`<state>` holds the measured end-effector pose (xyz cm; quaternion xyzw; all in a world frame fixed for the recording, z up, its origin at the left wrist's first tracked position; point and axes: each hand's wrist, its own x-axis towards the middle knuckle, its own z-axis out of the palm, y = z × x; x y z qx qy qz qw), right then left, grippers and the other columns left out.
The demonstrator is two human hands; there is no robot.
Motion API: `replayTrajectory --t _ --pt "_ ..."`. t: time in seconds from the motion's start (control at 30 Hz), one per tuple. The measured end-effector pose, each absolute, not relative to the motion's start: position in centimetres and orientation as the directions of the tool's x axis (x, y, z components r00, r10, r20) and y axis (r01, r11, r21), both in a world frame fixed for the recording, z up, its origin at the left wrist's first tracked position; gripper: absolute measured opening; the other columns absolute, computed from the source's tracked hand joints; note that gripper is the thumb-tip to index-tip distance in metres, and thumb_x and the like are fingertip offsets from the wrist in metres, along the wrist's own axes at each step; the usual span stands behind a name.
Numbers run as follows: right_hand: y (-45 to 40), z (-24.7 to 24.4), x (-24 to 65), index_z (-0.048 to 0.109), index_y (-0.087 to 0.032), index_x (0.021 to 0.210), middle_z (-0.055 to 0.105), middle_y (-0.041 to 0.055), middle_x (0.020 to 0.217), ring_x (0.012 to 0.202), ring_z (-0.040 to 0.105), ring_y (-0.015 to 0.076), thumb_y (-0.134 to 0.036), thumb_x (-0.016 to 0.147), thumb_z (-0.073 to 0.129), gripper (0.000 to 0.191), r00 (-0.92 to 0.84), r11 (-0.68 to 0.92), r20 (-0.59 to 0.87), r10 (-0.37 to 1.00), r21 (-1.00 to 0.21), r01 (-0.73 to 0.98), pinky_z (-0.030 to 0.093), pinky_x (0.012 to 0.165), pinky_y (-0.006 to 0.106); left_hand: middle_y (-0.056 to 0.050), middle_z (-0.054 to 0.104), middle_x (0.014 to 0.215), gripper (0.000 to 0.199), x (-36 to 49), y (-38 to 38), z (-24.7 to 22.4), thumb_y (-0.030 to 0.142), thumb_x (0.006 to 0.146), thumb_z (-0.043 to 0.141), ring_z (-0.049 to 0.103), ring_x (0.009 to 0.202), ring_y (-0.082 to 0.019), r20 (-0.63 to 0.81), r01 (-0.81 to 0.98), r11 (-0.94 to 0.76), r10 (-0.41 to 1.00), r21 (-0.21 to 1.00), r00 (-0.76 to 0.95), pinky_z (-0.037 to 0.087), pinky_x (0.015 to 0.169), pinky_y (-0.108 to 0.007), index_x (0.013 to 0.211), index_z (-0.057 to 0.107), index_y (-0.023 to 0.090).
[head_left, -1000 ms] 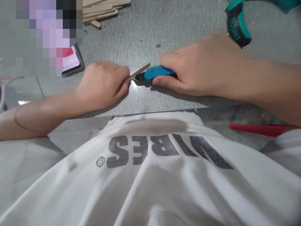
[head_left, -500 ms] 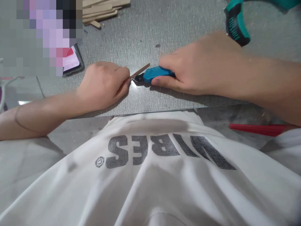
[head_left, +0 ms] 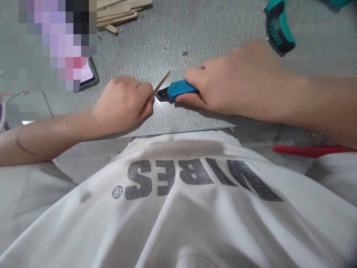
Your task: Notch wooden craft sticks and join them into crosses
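Observation:
Pinched in the fingers of my left hand (head_left: 124, 98) is a thin wooden craft stick (head_left: 162, 82), its free end pointing up and to the right. My right hand (head_left: 220, 82) is closed around a blue utility knife (head_left: 181, 88) with a black front end. The knife's tip meets the stick close to my left fingertips. Both hands are low over the grey table (head_left: 156, 48), near its front edge. My left fingers hide the stick's other end.
Several wooden craft sticks (head_left: 117, 15) lie in a pile at the back left. A phone (head_left: 88, 74) rests left of my left hand, partly covered by a blurred patch. Behind my right hand lies a teal and black tool handle (head_left: 280, 31).
My right hand and the knife have shifted slightly left, toward my left fingers. The stick now stands at a steeper angle, its free end further left.

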<state>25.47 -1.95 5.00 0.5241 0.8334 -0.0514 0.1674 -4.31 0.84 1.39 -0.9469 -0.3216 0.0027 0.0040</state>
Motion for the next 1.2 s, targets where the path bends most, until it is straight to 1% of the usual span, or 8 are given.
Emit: replayTrajectory --t 0.17,0.33,0.53,0.7,0.87,0.97,1.1,1.2 --pt "-2.5 5.2 25.2 0.083 -0.029 0.156 0.094 0.0202 0.13 0.121 0.089 0.0494 -0.081 0.127 0.039 0.074 -0.362 0.398 -0.336 0.869 0.043 0.916 0.057 0.094 0.055 -0.011 0.074 0.082 0.049 -4.2 0.6 1.4 0.035 0.123 0.036 0.059 0.072 -0.029 -0.007 0.594 -0.8 0.597 -0.086 0.802 0.036 0.072 -0.048 0.107 0.081 0.023" --pt "-2.8 4.8 25.1 0.085 -0.032 0.152 0.094 0.0181 0.119 0.123 0.087 0.0496 -0.085 0.123 0.039 0.075 -0.328 0.324 -0.291 0.899 -0.063 0.944 0.054 0.096 0.055 -0.01 0.074 0.082 0.05 -4.0 0.2 1.5 0.032 0.126 0.035 0.065 0.073 -0.029 -0.026 0.628 -0.771 0.634 -0.101 0.773 0.037 0.073 -0.047 0.108 0.081 0.024" --pt "-3.0 5.5 24.4 0.084 -0.027 0.156 0.093 0.0222 0.131 0.12 0.09 0.0512 -0.083 0.125 0.036 0.08 -0.309 0.345 -0.359 0.881 0.039 0.938 0.056 0.094 0.055 -0.007 0.069 0.078 0.038 -4.1 0.1 1.1 0.031 0.122 0.045 0.063 0.07 -0.027 0.015 0.651 -0.757 0.651 -0.059 0.759 0.035 0.072 -0.045 0.102 0.077 0.026" --pt "-3.2 5.9 23.9 0.082 -0.024 0.16 0.092 0.0232 0.127 0.117 0.09 0.053 -0.083 0.126 0.031 0.085 -0.309 0.35 -0.356 0.882 0.056 0.935 0.059 0.094 0.057 -0.009 0.074 0.08 0.04 -4.0 0.1 1.2 0.029 0.122 0.043 0.063 0.069 -0.027 0.006 0.623 -0.773 0.627 -0.121 0.779 0.037 0.07 -0.046 0.106 0.079 0.023" --pt "-3.2 6.2 23.4 0.079 -0.023 0.166 0.092 0.0257 0.137 0.127 0.09 0.0572 -0.082 0.125 0.038 0.083 -0.258 0.309 -0.386 0.886 0.077 0.948 0.059 0.098 0.06 -0.008 0.073 0.079 0.048 -3.3 -0.5 1.6 0.032 0.125 0.037 0.066 0.069 -0.03 -0.051 0.67 -0.733 0.678 -0.122 0.733 0.037 0.071 -0.048 0.105 0.08 0.026" --pt "-3.0 6.0 23.8 0.078 -0.021 0.166 0.092 0.026 0.135 0.126 0.09 0.0571 -0.082 0.126 0.034 0.085 -0.287 0.333 -0.366 0.885 0.07 0.94 0.059 0.098 0.061 -0.006 0.067 0.075 0.043 -2.7 -0.6 1.8 0.036 0.122 0.04 0.055 0.065 -0.027 -0.055 0.721 -0.689 0.724 -0.069 0.687 0.032 0.07 -0.048 0.099 0.075 0.027" --pt "-2.6 5.5 24.8 0.078 -0.022 0.163 0.093 0.0239 0.128 0.115 0.09 0.0519 -0.08 0.128 0.027 0.085 -0.372 0.4 -0.285 0.883 0.045 0.915 0.061 0.091 0.056 -0.002 0.05 0.068 0.035 -2.5 0.3 2.3 0.043 0.118 0.049 0.034 0.062 -0.023 -0.034 0.785 -0.616 0.785 0.062 0.618 0.026 0.07 -0.048 0.086 0.055 0.03" --pt "-2.4 5.2 25.4 0.077 -0.021 0.164 0.093 0.0247 0.125 0.113 0.089 0.0533 -0.08 0.126 0.034 0.082 -0.365 0.392 -0.282 0.887 0.046 0.919 0.06 0.089 0.056 -0.002 0.049 0.067 0.039 -3.0 1.2 2.7 0.044 0.121 0.051 0.04 0.065 -0.024 -0.035 0.781 -0.608 0.785 0.143 0.618 0.028 0.074 -0.048 0.084 0.049 0.03"
